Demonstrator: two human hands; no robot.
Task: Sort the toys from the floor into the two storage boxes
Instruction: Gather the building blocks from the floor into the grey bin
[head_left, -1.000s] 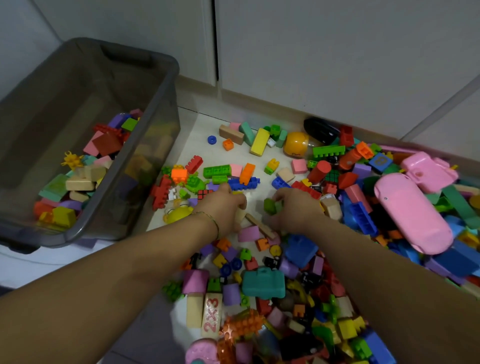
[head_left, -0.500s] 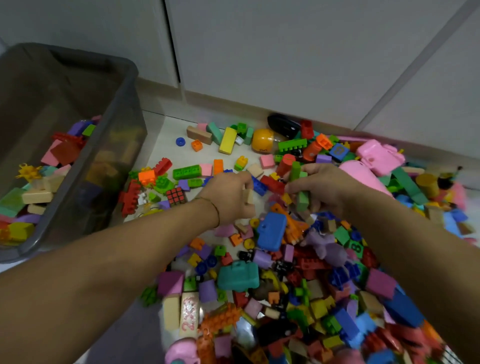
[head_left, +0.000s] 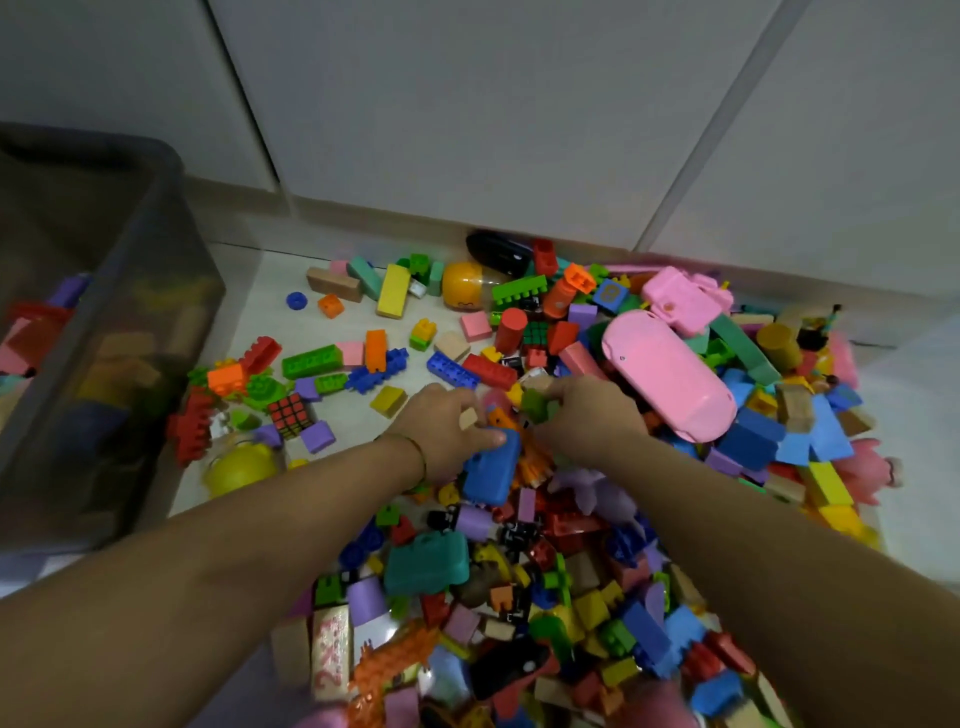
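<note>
A grey storage box (head_left: 104, 143) stands at the left, partly filled; the toys (head_left: 519, 571) lie heaped on the floor beside it, a pink car (head_left: 670, 374) among them. Over the heap the left hand (head_left: 447, 426) pinches a tan block (head_left: 468, 417); the right hand (head_left: 587, 415) grips a green block (head_left: 535, 405).

Dim, flat indoor light, soft shadows, wide-angle bending at edges, slight blur
</note>
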